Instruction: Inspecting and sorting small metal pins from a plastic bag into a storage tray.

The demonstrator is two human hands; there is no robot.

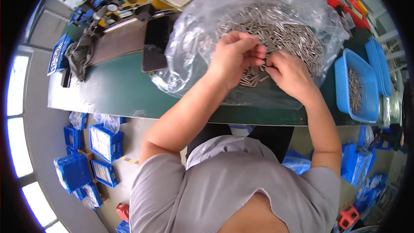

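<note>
A heap of small metal pins [297, 39] lies on a large clear plastic bag [189, 26] spread over the green table [125, 90]. Above the near part of the heap, my left hand [235, 56] is closed with its fingers curled in. My right hand [290, 73] is just to the right of it, thumb and fingers pinched together. The fingertips of both hands nearly meet over the pins. Whatever they hold between them is too small and too covered by the fingers to make out.
At the right, a blue plastic basket [341, 84] holds more metal pins, with another blue basket [379, 69] behind it. Red bins [345, 0] stand at the far right. A black flat plate [155, 45] and a grey cloth [79, 54] lie left. Blue crates [73, 170] stand on the floor.
</note>
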